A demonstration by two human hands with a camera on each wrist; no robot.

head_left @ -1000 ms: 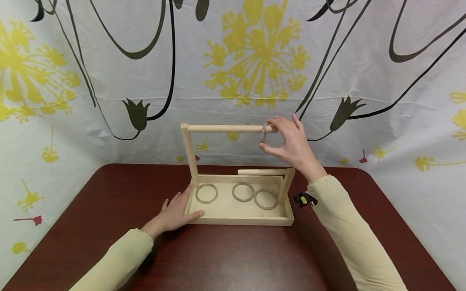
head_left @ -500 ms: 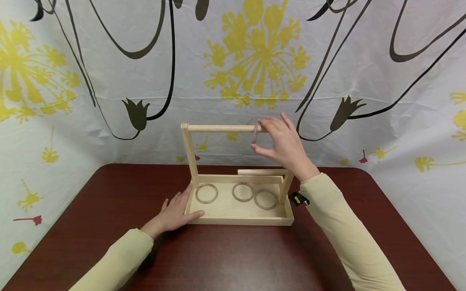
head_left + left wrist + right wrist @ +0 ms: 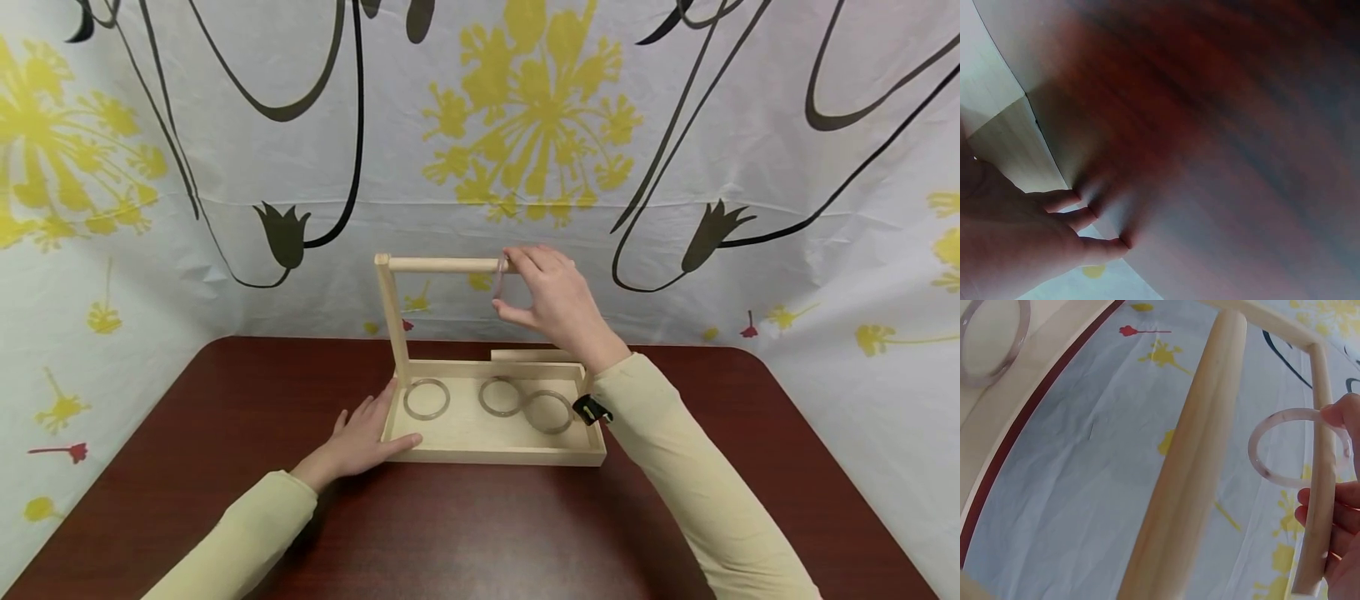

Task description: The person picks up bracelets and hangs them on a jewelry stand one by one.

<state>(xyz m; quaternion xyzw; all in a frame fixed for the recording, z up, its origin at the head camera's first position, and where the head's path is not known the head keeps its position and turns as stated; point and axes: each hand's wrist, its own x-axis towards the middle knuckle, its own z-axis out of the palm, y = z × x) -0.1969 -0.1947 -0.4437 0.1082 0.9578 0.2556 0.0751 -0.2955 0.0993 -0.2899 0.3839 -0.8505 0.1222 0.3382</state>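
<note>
My right hand (image 3: 558, 300) pinches a pale, translucent bangle (image 3: 500, 277) between thumb and fingers. The bangle encircles the upper wooden dowel (image 3: 442, 265) of a bangle stand, as the right wrist view shows with the bangle (image 3: 1263, 450) hanging round that bar. Pressed against the left end of the stand's tray (image 3: 487, 457) is my left hand (image 3: 360, 437), thumb over the front rim and fingers spread along the side. Inside the tray lie three more bangles: one (image 3: 427, 399) at left, another (image 3: 501, 396) near the middle, the third (image 3: 547, 412) to its right.
A lower, shorter dowel (image 3: 528, 356) extends leftward behind the tray, its right post mostly hidden by my right arm. The left upright (image 3: 393, 321) carries the upper dowel. Dark reddish table (image 3: 480, 533) surrounds the stand, with a patterned cloth (image 3: 480, 167) behind.
My right hand has slid the bangle leftward along the upper dowel, from near its free right end toward the middle. The left hand and the three bangles in the tray stay put.
</note>
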